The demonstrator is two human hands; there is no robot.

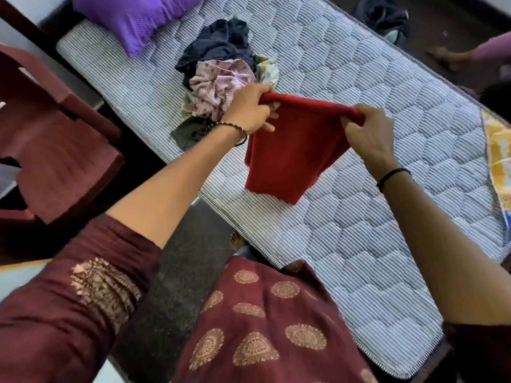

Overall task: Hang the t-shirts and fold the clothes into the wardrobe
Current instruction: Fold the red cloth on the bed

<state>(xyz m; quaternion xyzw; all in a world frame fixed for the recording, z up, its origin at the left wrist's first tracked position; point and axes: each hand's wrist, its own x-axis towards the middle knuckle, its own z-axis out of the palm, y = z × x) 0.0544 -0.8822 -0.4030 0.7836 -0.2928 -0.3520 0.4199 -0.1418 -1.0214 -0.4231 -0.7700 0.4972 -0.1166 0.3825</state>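
Red fabric hangs folded between your hands: you hold the red garment (290, 150) up over the middle of the mattress (401, 230), and its lower edge reaches down to the striped quilting near the mattress's near long edge. Your left hand (249, 111) pinches one top corner with curled fingers and thumb, and your right hand (367, 134) grips the other corner, its fingers bunched round the cloth. The top edge is stretched between the two grips. Just beyond your left hand, further up the mattress, lies the pile of clothes (221, 78), crumpled: a dark navy piece on top, a pale pink printed one below it, and an olive piece at the mattress's edge. A purple pillow (132, 20) rests at the far end of the mattress. A beaded bracelet (235, 127) circles your left wrist and a black band (392, 175) your right. Beside the mattress, on your left, stands a maroon chair (55, 139). Off the mattress's far side a dark bag (381, 15) sits on the floor, and a yellow printed sheet (497, 161) lies at its right edge.
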